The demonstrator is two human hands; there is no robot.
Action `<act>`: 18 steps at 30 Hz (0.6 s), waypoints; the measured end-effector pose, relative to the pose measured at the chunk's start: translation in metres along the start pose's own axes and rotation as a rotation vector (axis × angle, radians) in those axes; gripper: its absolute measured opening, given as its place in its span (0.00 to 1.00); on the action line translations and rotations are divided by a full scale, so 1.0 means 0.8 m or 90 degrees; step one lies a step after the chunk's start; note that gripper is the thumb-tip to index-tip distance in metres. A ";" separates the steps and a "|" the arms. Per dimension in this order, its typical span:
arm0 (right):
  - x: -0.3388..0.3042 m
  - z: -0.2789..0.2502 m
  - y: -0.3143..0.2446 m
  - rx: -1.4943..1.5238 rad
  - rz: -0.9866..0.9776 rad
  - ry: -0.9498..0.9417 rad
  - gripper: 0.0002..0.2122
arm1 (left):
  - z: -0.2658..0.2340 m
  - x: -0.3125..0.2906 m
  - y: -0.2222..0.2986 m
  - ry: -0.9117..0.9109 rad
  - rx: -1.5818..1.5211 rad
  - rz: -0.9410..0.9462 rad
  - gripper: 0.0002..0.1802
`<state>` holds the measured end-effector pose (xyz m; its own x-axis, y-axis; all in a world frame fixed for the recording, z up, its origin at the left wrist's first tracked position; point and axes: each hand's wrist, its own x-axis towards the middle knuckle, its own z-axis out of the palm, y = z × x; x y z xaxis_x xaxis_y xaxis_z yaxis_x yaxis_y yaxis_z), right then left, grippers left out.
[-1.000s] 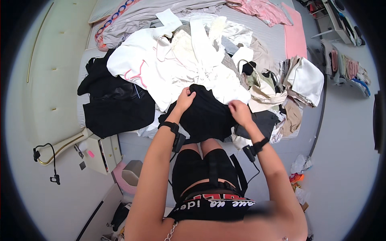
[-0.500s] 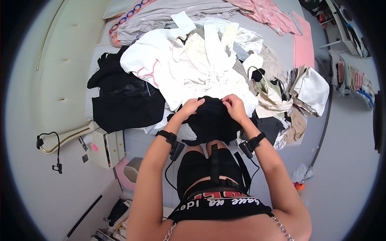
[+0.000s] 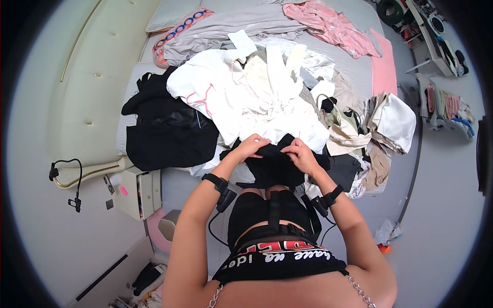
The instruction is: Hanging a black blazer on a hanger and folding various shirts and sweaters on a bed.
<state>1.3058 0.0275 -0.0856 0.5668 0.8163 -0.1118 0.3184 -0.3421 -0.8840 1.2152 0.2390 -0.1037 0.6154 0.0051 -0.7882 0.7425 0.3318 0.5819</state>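
Black fabric fills the middle of the view: a dark garment (image 3: 272, 167) lies bunched at the near edge of a bed, straight ahead at twelve o'clock from the person's body. The left hand (image 3: 250, 147) pinches its upper edge with fingers curled closed, and the right hand (image 3: 299, 154) grips the same edge just beside it, fingers also folded onto the cloth. The two hands are nearly touching. Each wrist wears a black strap with a cable.

No packages or signs are readable. A small pink tag (image 3: 123, 190) sits on a white bedside cabinet (image 3: 137, 192) at nine o'clock.

The bed (image 3: 359, 77) has a grey cover and a padded cream headboard (image 3: 87, 87) at ten o'clock. A heap of white and cream clothes (image 3: 257, 97) lies beyond the hands at twelve o'clock. A pile of black clothes (image 3: 164, 128) rests at ten o'clock, a pink garment (image 3: 331, 25) at one o'clock, and folded beige and white pieces (image 3: 385, 128) at two o'clock. A black clip lamp (image 3: 67, 179) hangs at nine o'clock. The floor is pale grey.

A small pink bin (image 3: 167, 228) stands on the floor at eight o'clock; its contents cannot be made out. A white shelf unit (image 3: 436, 36) at two o'clock holds small items too blurred to identify.
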 end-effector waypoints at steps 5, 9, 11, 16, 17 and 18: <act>-0.010 0.004 -0.011 -0.042 -0.014 0.010 0.09 | -0.005 0.002 -0.017 0.006 0.572 0.154 0.25; -0.030 0.005 -0.016 -0.080 -0.034 -0.013 0.08 | -0.005 0.003 -0.029 0.088 0.724 0.216 0.26; -0.043 0.005 -0.016 -0.099 -0.029 -0.024 0.08 | -0.003 -0.005 -0.028 0.012 0.637 0.209 0.26; -0.060 0.012 -0.018 -0.110 -0.001 0.022 0.09 | 0.013 -0.030 -0.014 -0.103 0.566 0.067 0.26; -0.062 0.015 -0.019 -0.110 -0.016 0.022 0.09 | 0.017 -0.030 -0.016 -0.104 0.638 0.085 0.26; -0.062 0.017 -0.022 -0.110 -0.032 0.021 0.09 | 0.022 -0.029 -0.023 -0.108 0.641 0.088 0.26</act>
<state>1.2621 -0.0004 -0.0704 0.5706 0.8196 -0.0523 0.4713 -0.3790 -0.7964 1.1924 0.2159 -0.0926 0.6841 -0.1759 -0.7079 0.4911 -0.6066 0.6252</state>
